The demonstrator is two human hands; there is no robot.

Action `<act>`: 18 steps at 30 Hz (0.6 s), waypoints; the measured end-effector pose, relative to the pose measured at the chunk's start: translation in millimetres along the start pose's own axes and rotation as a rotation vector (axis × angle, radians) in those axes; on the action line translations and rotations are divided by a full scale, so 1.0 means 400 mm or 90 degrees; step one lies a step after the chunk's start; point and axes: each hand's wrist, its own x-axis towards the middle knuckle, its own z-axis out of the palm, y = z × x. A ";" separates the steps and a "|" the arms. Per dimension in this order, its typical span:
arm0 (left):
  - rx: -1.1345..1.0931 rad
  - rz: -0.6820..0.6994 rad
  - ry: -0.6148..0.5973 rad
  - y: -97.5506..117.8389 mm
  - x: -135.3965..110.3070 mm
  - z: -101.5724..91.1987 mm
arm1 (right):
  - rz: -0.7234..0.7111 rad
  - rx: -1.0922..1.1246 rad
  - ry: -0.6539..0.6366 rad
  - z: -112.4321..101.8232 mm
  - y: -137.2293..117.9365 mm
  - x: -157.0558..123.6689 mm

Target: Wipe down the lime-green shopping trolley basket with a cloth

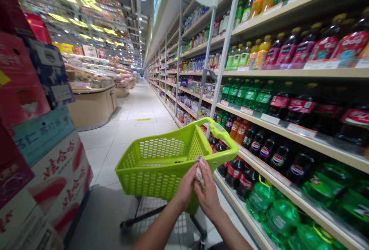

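Note:
Between my two hands is a crumpled, pale cloth or wipe [199, 171]; its exact kind is hard to make out. My left hand [186, 184] presses on it from the left, fingers closed around its side. From the right, my right hand [209, 188] grips the same cloth with fingers bent over it. Both hands are in front of the near side of a lime-green plastic shopping cart [161, 177], just below its handle [229, 142]. Whether the cloth touches the cart's rim cannot be made out. No goods show in the visible part of the basket.
Shelves of soda bottles [262, 98] line the right side, close to the cart handle. Stacked drink cartons [57, 169] rise at the left. A tiled aisle [127, 123] runs ahead, past a rounded display counter [92, 107]. A metal post with a sign [206, 54] stands behind the cart.

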 end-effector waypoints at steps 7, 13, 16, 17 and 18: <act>0.504 0.057 0.044 -0.016 -0.018 -0.186 | -0.013 -0.043 0.181 -0.150 0.122 0.059; 0.814 -0.098 0.073 -0.088 -0.018 -0.281 | -0.079 -0.155 0.104 -0.116 0.181 0.021; 0.831 -0.117 0.042 -0.091 -0.024 -0.278 | -0.166 -0.094 -0.054 -0.010 0.149 -0.069; 0.836 -0.123 0.027 -0.087 -0.026 -0.277 | -0.182 -0.073 -0.077 0.010 0.140 -0.089; 0.842 -0.128 0.013 -0.082 -0.029 -0.275 | -0.191 -0.055 -0.077 0.014 0.133 -0.096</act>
